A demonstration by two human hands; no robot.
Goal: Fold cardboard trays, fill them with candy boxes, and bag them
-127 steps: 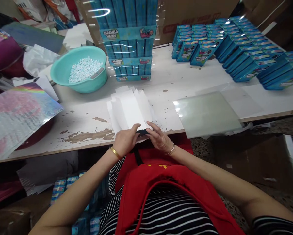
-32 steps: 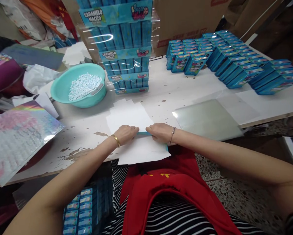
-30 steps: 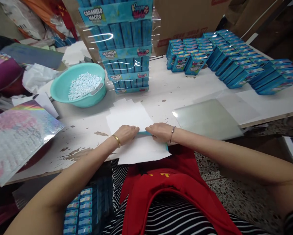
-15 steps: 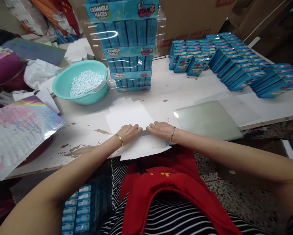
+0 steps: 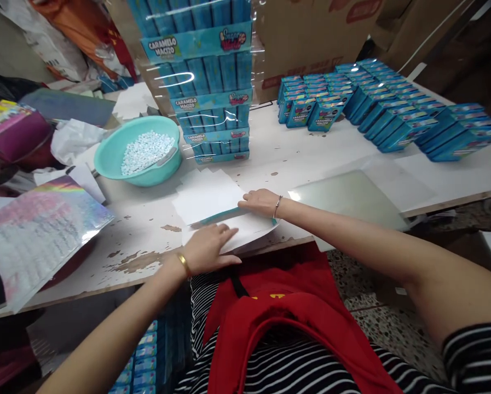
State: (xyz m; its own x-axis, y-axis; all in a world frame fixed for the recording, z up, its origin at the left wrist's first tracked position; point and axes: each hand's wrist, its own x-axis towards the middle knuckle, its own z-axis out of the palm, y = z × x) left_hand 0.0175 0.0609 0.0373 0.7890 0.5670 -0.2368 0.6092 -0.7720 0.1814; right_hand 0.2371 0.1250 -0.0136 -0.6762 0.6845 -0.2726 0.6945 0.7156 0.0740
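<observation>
A white cardboard sheet with stepped edges and a blue underside lies at the table's front, folded along its middle. My right hand pinches the sheet at the right end of the fold. Over the near flap, my left hand is spread, thumb apart from the fingers, holding nothing. Whether its fingertips touch the flap cannot be told.
A turquoise basin of small white pieces stands left of stacked blue display boxes. Rows of small blue boxes stand back right. Translucent sheets lie right; a shiny printed sheet lies left.
My left hand has let go of the fold, opened and moved left and nearer to me. The right hand stays at the sheet. More blue shows along the fold, and the view has shifted slightly.
</observation>
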